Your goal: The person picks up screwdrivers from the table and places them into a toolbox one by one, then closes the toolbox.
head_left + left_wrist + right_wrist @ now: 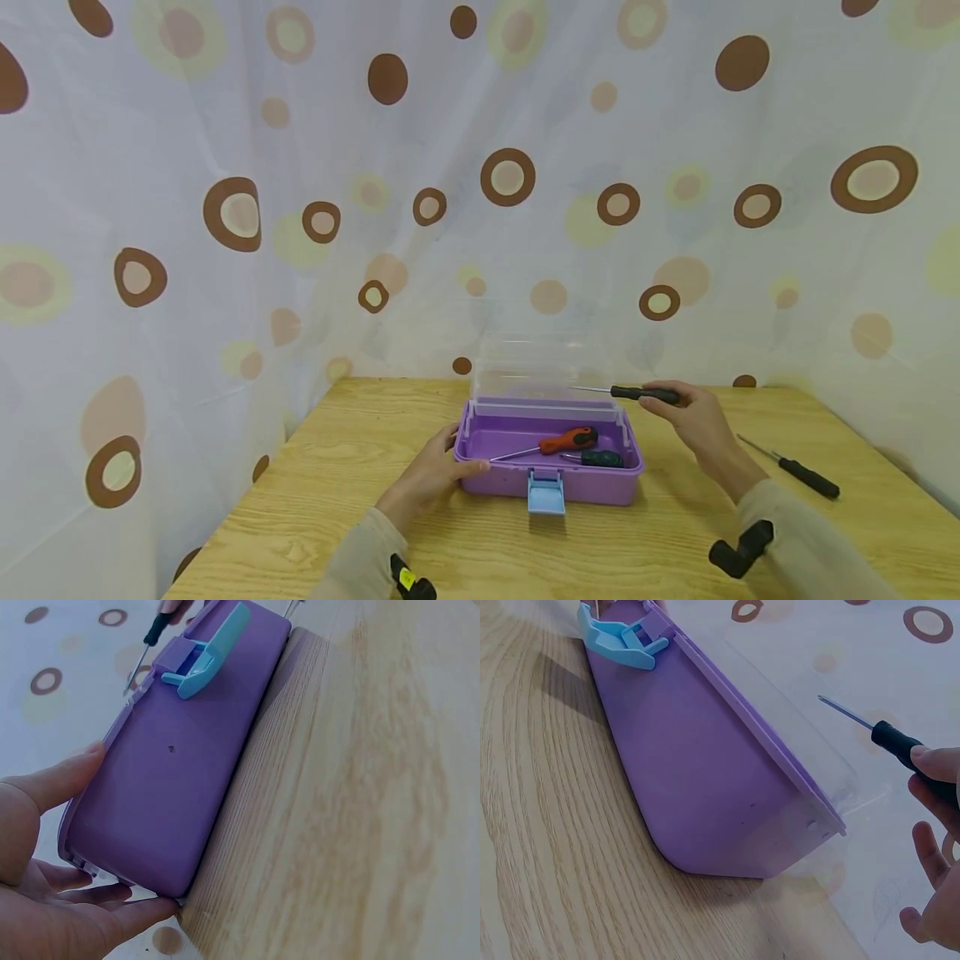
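Observation:
A purple toolbox (pixel 510 482) stands on the table, its clear lid (pixel 543 367) raised at the back and its light blue latch (pixel 546 493) hanging down in front. My left hand (pixel 431 475) grips the box's left end, thumb at the front rim and fingers round the side. Inside lie a screwdriver with a red-orange handle (pixel 568 440) and a short one with a dark green handle (pixel 602 458). Above the box's right back corner, my right hand (pixel 697 421) pinches a dark-handled screwdriver (pixel 637 393) between thumb and fingers, its shaft pointing left.
Another screwdriver with a black handle (pixel 808 477) lies on the wooden table (pixel 300 508), right of the box. A white curtain (pixel 450 108) with brown and yellow circles hangs behind the table and along its sides.

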The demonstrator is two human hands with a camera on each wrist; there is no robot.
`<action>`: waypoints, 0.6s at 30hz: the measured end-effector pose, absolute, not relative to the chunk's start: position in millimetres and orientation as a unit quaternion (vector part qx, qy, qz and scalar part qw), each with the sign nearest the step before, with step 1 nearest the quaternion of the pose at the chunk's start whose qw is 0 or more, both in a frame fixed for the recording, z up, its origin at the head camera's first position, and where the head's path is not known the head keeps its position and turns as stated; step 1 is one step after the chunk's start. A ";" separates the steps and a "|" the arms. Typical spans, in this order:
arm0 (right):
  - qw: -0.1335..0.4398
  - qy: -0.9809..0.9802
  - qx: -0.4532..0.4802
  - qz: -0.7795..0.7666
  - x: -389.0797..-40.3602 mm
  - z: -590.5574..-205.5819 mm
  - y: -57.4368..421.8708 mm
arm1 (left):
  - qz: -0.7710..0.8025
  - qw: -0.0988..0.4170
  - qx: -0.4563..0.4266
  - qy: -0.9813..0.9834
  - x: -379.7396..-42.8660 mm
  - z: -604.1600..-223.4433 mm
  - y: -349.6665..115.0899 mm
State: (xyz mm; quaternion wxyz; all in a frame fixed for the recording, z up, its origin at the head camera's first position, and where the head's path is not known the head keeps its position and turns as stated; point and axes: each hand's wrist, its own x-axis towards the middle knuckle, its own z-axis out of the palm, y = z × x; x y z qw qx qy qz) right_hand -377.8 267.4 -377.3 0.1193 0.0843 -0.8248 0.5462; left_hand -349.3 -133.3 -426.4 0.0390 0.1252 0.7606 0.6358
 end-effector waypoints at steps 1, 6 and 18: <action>0.119 -0.825 0.086 0.546 -378.7 -376.6 266.0 | 0.638 0.040 0.126 0.759 -349.4 -426.4 -133.4; 0.127 -0.822 0.092 0.547 -385.0 -373.7 258.0 | 0.639 0.043 0.126 0.757 -349.7 -425.3 -133.8; 0.121 -0.827 0.092 0.540 -390.3 -374.4 238.8 | 0.647 0.044 0.131 0.750 -348.3 -425.3 -133.9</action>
